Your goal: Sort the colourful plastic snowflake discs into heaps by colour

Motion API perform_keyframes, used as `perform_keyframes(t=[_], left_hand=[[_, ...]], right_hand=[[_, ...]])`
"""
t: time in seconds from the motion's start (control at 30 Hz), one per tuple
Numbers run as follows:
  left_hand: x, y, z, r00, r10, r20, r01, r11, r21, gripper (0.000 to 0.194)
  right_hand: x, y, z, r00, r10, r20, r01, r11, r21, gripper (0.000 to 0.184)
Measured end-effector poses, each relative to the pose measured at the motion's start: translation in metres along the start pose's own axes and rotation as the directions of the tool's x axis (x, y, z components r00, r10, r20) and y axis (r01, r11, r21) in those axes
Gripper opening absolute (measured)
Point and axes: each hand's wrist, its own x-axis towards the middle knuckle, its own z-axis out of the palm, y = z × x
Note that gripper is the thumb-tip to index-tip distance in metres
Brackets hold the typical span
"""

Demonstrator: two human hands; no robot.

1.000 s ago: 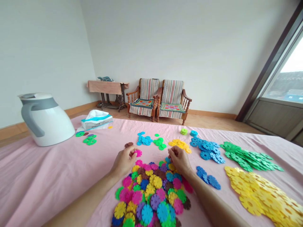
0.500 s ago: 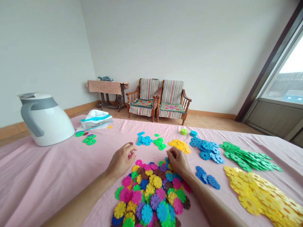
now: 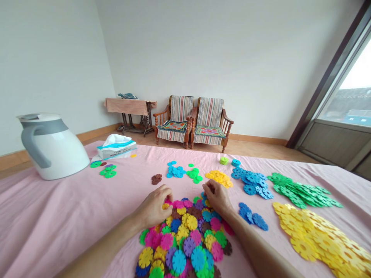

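A large mixed heap of multicoloured plastic snowflake discs (image 3: 182, 241) lies on the pink sheet right in front of me. My left hand (image 3: 153, 207) rests curled on the heap's upper left edge, its fingertips over pink and yellow discs. My right hand (image 3: 216, 197) sits at the heap's top edge with its fingers bunched together, and whatever they may pinch is hidden. A small brown cluster of discs (image 3: 156, 179) lies just beyond my left hand, apart from it. Sorted groups spread further out: light blue (image 3: 175, 172), green (image 3: 194, 175), yellow (image 3: 218, 178), blue (image 3: 252, 184), deep green (image 3: 301, 195) and a large yellow mass (image 3: 315, 231).
A white and grey kettle (image 3: 52, 146) and a tissue box (image 3: 116, 149) stand at the sheet's far left, near small green discs (image 3: 108, 171). Two wooden armchairs (image 3: 193, 123) and a sewing-machine table (image 3: 130, 110) are beyond the bed. A window (image 3: 348, 92) is at right.
My left hand has moved down from beside the brown discs onto the heap, and the pink disc it held is no longer visible. The brown cluster now shows fully. My right hand has barely moved.
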Motion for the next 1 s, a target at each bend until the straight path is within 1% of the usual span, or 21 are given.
perform_keyframes(t=[0.07, 0.2, 0.27, 0.33, 0.4, 0.47, 0.57, 0.73, 0.9, 1.0], left_hand=[[-0.001, 0.001, 0.000, 1.000, 0.005, 0.017, -0.004, 0.998, -0.058, 0.011], [0.000, 0.004, 0.000, 0.996, 0.000, 0.086, 0.019, 0.976, -0.215, 0.015], [0.002, 0.003, 0.000, 0.998, -0.032, 0.057, 0.045, 0.969, -0.242, 0.017], [0.003, 0.000, 0.000, 0.997, -0.070, -0.009, 0.067, 0.975, -0.210, 0.017], [0.002, -0.004, 0.000, 0.995, -0.091, -0.040, 0.084, 0.985, -0.148, 0.015], [0.001, -0.006, -0.001, 0.996, -0.088, -0.026, 0.085, 0.992, -0.090, 0.012], [-0.001, -0.008, -0.002, 0.998, -0.064, 0.014, 0.064, 0.996, -0.053, 0.012], [-0.002, -0.007, -0.001, 0.996, -0.048, 0.079, 0.053, 0.996, -0.068, 0.006], [-0.003, -0.009, -0.005, 0.995, -0.058, 0.083, 0.063, 0.997, -0.052, 0.014], [-0.004, -0.011, -0.007, 0.991, -0.083, 0.104, 0.086, 0.996, -0.031, 0.011]], right_hand=[[0.000, 0.000, 0.000, 1.000, -0.008, -0.001, 0.008, 1.000, -0.005, 0.025], [0.000, 0.001, 0.000, 1.000, -0.013, -0.008, 0.013, 1.000, -0.014, 0.025], [0.000, 0.001, 0.000, 1.000, -0.010, -0.007, 0.010, 1.000, -0.014, 0.026], [0.001, 0.002, 0.001, 1.000, -0.012, -0.005, 0.012, 1.000, -0.010, 0.026], [0.001, 0.002, 0.001, 1.000, -0.017, -0.005, 0.017, 1.000, -0.009, 0.026], [0.001, 0.002, 0.001, 1.000, -0.019, -0.005, 0.018, 1.000, -0.012, 0.026], [0.001, 0.001, 0.001, 1.000, -0.011, -0.003, 0.011, 1.000, -0.013, 0.025], [0.001, 0.001, 0.001, 1.000, -0.019, -0.005, 0.019, 1.000, -0.012, 0.025], [0.000, 0.001, 0.001, 1.000, -0.015, 0.001, 0.015, 0.999, -0.029, 0.026], [0.000, 0.001, 0.001, 1.000, -0.014, 0.004, 0.014, 0.999, -0.032, 0.026]])
